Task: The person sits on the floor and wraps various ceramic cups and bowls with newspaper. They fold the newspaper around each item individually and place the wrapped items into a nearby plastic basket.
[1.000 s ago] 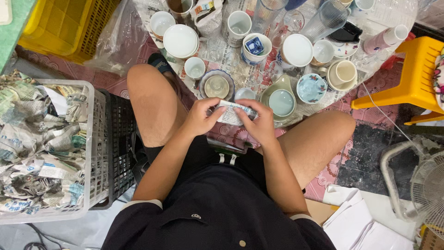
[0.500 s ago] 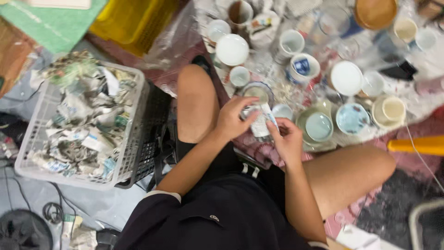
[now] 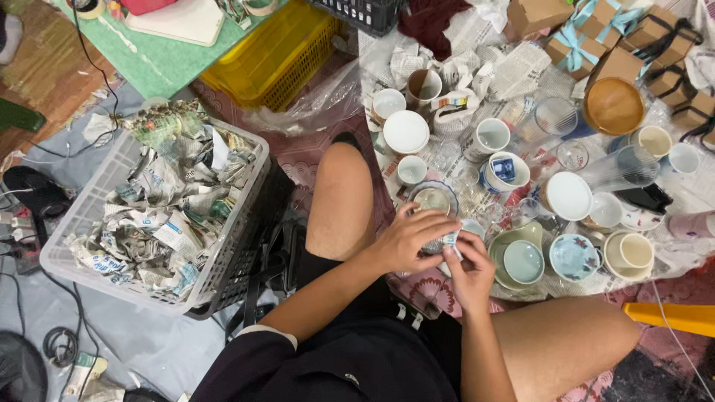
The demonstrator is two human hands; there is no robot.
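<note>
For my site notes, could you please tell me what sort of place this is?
Probably a home floor used for unpacking or sorting crockery: cups and bowls spread on newspaper, a basket of crumpled paper, ribboned boxes. Both hands work a small wrapped piece.

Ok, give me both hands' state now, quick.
Left hand: closed on a small wrapped item.
Right hand: fingers pinching the same item.

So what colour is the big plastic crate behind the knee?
Yellow; the crate shows in the head view, top middle.
</note>
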